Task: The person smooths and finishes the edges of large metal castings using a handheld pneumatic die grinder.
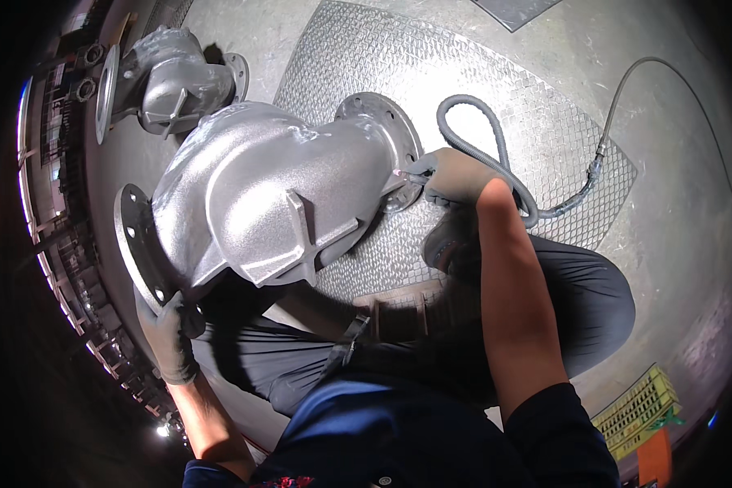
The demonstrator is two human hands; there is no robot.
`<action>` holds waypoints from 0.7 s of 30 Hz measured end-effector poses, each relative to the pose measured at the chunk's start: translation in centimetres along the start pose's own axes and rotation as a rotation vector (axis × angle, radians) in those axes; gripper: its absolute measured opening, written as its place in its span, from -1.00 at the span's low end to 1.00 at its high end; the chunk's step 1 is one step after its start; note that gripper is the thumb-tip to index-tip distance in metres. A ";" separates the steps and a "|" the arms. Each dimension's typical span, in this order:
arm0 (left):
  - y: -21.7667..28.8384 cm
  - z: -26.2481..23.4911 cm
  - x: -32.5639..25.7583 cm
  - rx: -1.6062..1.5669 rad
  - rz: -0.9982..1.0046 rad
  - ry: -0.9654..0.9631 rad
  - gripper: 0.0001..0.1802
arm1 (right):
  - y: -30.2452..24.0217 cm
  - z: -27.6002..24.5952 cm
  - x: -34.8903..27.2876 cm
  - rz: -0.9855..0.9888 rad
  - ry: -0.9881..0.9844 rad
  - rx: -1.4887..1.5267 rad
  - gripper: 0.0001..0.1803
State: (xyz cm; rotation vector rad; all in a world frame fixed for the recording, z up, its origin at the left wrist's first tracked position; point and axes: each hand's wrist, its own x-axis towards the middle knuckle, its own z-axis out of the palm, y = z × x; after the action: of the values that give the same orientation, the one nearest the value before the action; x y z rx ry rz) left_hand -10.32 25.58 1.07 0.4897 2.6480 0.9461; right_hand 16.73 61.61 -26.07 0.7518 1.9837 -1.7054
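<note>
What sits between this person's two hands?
A big metal casting; in the head view it fills the stretch between the left hand, gripping one flange, and the right hand.

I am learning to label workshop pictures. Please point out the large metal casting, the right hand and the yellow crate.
Large metal casting (275,189): head view, middle of its rounded body.
Right hand (462,176): head view, back of the glove.
Yellow crate (637,411): head view, on its gridded surface.

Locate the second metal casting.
The second metal casting sits at the head view's upper left, on the floor beyond the nearer casting, whose flange the left hand touches.
</note>
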 end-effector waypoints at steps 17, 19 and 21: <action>0.6 0.5 -0.4 0.002 -0.045 0.045 -0.36 | 1.0 -0.1 0.4 0.085 -0.065 0.107 -0.44; 0.7 0.6 -0.4 0.001 -0.039 0.046 -0.36 | 0.9 0.0 0.0 0.113 -0.054 0.243 -0.43; 0.7 0.6 -0.4 0.001 -0.033 0.047 -0.35 | 0.8 -0.2 -0.1 0.094 -0.065 0.242 -0.42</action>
State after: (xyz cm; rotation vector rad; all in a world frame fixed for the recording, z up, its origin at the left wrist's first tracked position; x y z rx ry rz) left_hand -9.56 26.20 1.14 0.4271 2.6896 0.9580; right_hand 17.34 61.88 -26.54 0.8445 1.6906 -1.9090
